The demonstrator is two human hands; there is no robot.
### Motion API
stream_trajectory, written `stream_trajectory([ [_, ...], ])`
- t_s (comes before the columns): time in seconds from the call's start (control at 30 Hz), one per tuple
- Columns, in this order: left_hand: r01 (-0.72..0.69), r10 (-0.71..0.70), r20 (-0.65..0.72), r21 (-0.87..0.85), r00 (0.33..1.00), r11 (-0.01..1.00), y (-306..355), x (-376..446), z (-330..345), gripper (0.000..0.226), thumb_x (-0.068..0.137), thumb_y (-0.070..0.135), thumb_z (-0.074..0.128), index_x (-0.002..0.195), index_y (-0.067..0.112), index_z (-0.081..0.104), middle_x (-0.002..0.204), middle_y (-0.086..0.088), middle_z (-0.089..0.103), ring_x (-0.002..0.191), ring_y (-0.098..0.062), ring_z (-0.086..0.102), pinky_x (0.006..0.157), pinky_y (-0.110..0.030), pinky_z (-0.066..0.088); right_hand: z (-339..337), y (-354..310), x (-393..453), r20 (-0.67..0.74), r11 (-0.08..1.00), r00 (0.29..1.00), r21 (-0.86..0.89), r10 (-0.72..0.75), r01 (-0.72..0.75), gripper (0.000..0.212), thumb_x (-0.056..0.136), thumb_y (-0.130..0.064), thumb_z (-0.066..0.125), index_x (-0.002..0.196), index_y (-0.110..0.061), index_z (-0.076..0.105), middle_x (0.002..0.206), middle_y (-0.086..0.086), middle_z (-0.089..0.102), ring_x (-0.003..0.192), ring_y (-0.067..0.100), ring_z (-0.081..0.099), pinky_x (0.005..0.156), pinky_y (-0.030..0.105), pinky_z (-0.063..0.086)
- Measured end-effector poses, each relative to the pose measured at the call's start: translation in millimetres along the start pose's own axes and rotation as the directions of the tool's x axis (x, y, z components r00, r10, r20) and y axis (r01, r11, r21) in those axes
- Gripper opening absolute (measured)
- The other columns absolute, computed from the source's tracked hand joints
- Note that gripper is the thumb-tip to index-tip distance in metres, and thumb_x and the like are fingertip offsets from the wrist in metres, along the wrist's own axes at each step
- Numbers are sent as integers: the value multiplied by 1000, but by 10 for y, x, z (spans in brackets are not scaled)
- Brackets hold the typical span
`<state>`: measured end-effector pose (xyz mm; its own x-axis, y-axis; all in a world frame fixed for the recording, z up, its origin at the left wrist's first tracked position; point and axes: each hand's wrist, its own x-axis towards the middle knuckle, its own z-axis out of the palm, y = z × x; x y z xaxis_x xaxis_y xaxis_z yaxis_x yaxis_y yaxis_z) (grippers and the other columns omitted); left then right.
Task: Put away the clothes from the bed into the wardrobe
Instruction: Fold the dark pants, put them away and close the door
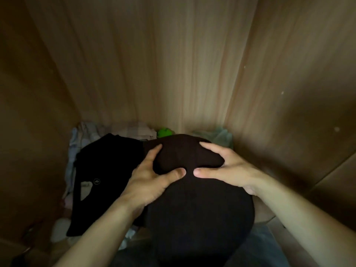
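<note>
Both hands clutch one dark brown folded garment (pixel 192 199) inside the wooden wardrobe (pixel 173 64): the left hand (pixel 150 178) and right hand (pixel 223 168) bunch its far end, thumbs nearly meeting. Just left lies a black garment (pixel 104 170) over pale clothes (pixel 82 135); something green (pixel 164 132) sits behind.

We have a single head-worn wide-angle view. It looks forward and down into the wardrobe (pixel 173 54), close to its back and side panels. Both forearms enter from the bottom edge, near the lens. No second view is supplied, so no part of the scene is shared.
</note>
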<state>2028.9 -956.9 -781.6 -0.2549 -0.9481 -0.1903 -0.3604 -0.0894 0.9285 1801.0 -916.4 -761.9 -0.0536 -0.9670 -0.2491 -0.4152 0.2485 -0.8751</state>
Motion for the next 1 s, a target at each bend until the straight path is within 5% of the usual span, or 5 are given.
stream_trajectory([
  [0.3, 98, -98, 7, -21, 995, 995, -32, 521, 33, 115, 36, 61, 90, 141, 47, 46, 129, 4, 63, 110, -16, 65, 97, -38, 55, -105, 1, 349, 48, 992, 993, 55, 107, -110, 115, 32, -54, 92, 139, -39, 52, 122, -9, 65, 109, 11, 64, 97, 36, 54],
  [0.47, -209, 215, -93, 71, 972, 975, 663, 1196, -41, 109, 47, 55, 91, 145, 43, 45, 134, 6, 60, 119, -11, 59, 108, -33, 47, -523, -338, 807, -167, 990, 978, 38, -128, 136, 122, 27, -59, 92, 140, -40, 50, 126, -6, 65, 106, 8, 65, 93, 28, 55],
  [0.63, -536, 544, -224, 100, 809, 838, 976, 1463, -38, 93, 62, 60, 85, 142, 58, 37, 142, 19, 49, 136, -11, 43, 114, -40, 40, -958, -773, 963, -283, 866, 837, -338, -468, 370, 119, 40, -71, 86, 146, -49, 36, 155, -8, 34, 141, 12, 36, 118, 39, 33],
  [0.8, -669, 660, -316, 96, 681, 737, 518, 1367, 224, 95, 71, 48, 85, 152, 39, 34, 152, 12, 43, 140, -3, 40, 117, -40, 36, -825, -406, 849, -278, 777, 767, -477, -578, 412, 113, 55, -57, 88, 151, -48, 27, 164, -12, 12, 150, 7, 13, 113, 24, 16],
  [1.0, -342, 373, -187, 181, 909, 922, -1184, 1059, 863, 95, 66, 63, 77, 149, 49, 32, 154, 6, 37, 142, -7, 37, 115, -42, 39, 37, 1341, 827, -129, 904, 957, -381, -259, 194, 109, 63, -70, 79, 151, -51, 18, 166, -8, 5, 153, 10, 7, 123, 33, 17],
])
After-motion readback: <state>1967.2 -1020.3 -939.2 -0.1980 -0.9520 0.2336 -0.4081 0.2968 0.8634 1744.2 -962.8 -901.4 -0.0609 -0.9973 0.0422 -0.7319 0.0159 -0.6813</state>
